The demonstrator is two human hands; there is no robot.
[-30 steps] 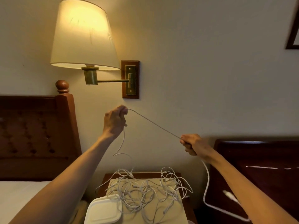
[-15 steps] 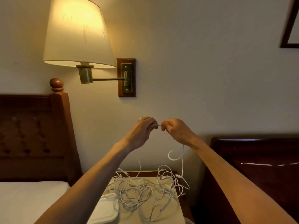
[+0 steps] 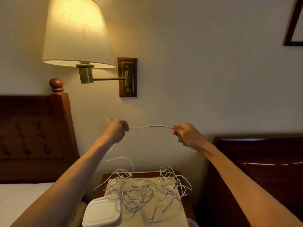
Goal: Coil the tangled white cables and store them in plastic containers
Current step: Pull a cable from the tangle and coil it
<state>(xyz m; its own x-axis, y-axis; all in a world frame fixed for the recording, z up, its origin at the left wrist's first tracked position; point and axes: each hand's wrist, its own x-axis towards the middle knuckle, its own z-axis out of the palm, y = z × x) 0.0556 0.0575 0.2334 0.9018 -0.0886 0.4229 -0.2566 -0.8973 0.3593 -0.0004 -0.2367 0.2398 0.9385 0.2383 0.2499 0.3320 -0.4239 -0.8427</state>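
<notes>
Both hands are raised well above the desk (image 3: 185, 208), the left hand (image 3: 114, 130) and right hand (image 3: 186, 134) each with fingers clamped on one white cable (image 3: 150, 127), a short span stretched between them, probably measuring out a loop clear of the rest. The tangled cables (image 3: 144, 192) lie heaped on the desk, spilling against a closed plastic container (image 3: 101, 212) at its near left corner.

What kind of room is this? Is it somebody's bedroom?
Probably a bedroom, maybe a hotel room. There is a padded wooden headboard over a white bed, a lit wall lamp beside it, and a small nightstand between two headboards, covered in tangled white cables.
</notes>
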